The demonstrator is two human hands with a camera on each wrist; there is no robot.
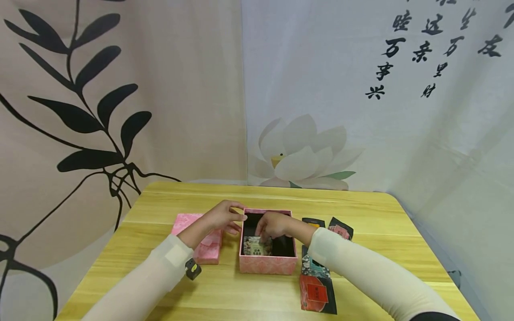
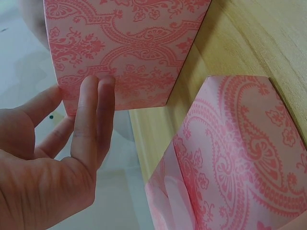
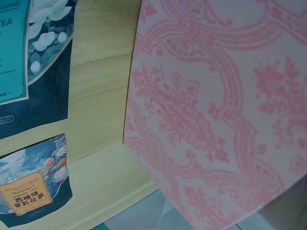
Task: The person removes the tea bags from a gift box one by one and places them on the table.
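An uncovered pink patterned box (image 1: 268, 265) with a dark inside stands on the table. My left hand (image 1: 225, 217) is at its left wall, and in the left wrist view straight fingertips (image 2: 89, 88) touch the patterned side. My right hand (image 1: 275, 224) reaches down into the box with bent fingers, pinching a small tea packet (image 1: 253, 246) with a pale label near the box's front left. The right wrist view shows the box's outer wall (image 3: 192, 105), with the right hand out of sight.
Left of the box lies its pink lid (image 1: 209, 254), with a ribbon bow. On the right are a red tea packet (image 1: 317, 293), a teal one (image 1: 309, 267), a pink-labelled one (image 1: 340, 229) and a grapefruit jasmine one (image 3: 33, 184). A fabric backdrop hangs behind the wooden table (image 1: 160, 200).
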